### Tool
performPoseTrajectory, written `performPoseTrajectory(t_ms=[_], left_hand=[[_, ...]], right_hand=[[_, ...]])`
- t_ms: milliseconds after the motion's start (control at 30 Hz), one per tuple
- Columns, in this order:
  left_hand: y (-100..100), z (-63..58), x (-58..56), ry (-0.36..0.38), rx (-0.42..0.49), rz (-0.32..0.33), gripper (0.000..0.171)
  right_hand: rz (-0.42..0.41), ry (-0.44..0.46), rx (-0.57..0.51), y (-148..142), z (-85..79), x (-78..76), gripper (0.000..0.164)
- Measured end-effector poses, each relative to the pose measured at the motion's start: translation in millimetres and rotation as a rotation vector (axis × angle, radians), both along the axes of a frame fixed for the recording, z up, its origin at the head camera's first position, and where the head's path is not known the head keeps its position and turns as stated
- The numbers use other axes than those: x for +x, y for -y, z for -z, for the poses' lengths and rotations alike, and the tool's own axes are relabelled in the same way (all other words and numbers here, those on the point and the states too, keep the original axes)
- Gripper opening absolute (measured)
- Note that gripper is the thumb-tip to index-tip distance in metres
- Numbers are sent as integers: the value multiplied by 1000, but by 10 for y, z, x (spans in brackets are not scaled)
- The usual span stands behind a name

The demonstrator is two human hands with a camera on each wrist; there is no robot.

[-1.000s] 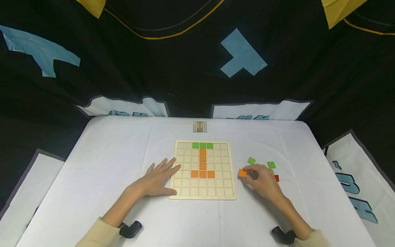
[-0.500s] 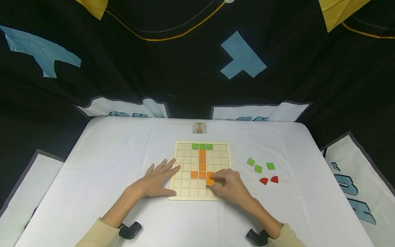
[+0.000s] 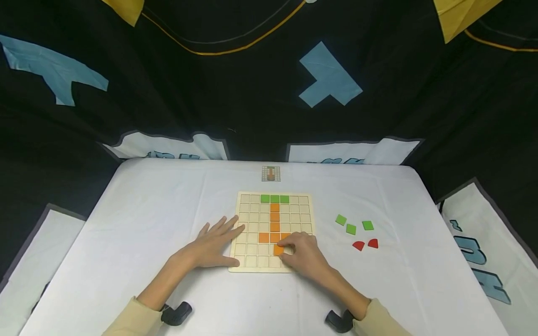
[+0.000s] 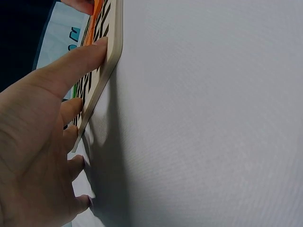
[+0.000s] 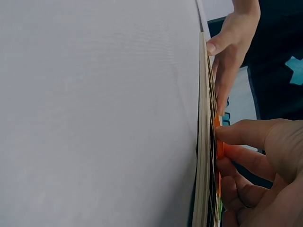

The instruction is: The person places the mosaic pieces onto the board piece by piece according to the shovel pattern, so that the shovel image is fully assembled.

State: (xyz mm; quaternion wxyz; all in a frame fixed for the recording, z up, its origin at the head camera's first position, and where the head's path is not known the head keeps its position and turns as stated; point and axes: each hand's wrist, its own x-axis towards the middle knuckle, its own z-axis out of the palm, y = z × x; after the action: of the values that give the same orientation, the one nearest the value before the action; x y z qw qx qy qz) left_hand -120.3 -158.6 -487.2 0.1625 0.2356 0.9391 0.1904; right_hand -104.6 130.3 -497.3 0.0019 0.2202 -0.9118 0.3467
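Orange tile (image 3: pixel 279 250): pinched at its sides over the near part of the grid, at six o'clock from the centre; from my seat I cannot tell whether it sits flush in a cell.
Right hand (image 3: pixel 308 254): comes in from four o'clock, thumb and forefinger gripping that tile; the side grip, I judge, leaves its face bare so it can be lined up by eye.
Left hand (image 3: pixel 212 247): grips nothing; its fingers are straight and spread across the nine o'clock edge, thumb on the corner at eight. I read this as steadying, against the board sliding.
Grid board (image 3: pixel 252 261): flat on the white worktop (image 3: pixel 159 200), set between both hands, presumably so either can reach it.
Placed orange tiles (image 3: pixel 275 216): a line down the middle column, ending in a row of three just beyond the pinched one; the marked cells seem to keep them square.
Green row (image 3: pixel 275 199): three tiles side by side along the twelve o'clock edge.
Loose pieces: three green tiles (image 3: pixel 351 229) and two red wedges (image 3: pixel 358 245), at three o'clock off the board, likely kept there for the right hand's reach.
Printed card (image 3: pixel 271 173): flat beyond the board at twelve o'clock, where, I suppose, neither arm covers it.
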Motion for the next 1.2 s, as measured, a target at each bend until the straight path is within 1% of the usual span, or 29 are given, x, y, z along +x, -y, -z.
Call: performPoseTrajectory(t_ms=[333,567,867,1000,1100,1200], left_hand=[[0,-12,4,1,0,0,90],[-9,-23,1,8,-2,-13,90],[-6,-6,-7,9,-18,-10,91],[-12,2,-10,7,-24,-10,91],[-14,3,-11,9,-21,-11,91],[-10,1,-11,9,-17,-7,91]], right_hand=[[18,-5,15,104,24,-24,23],[12,-6,-4,90,26,-23,22],[-6,21,-38,35,20,-29,20],[28,49,-80,-73,-17,-51,20],[79,61,-111,-219,-55,-93,22],[134,49,-119,-414,-69,-148,25]])
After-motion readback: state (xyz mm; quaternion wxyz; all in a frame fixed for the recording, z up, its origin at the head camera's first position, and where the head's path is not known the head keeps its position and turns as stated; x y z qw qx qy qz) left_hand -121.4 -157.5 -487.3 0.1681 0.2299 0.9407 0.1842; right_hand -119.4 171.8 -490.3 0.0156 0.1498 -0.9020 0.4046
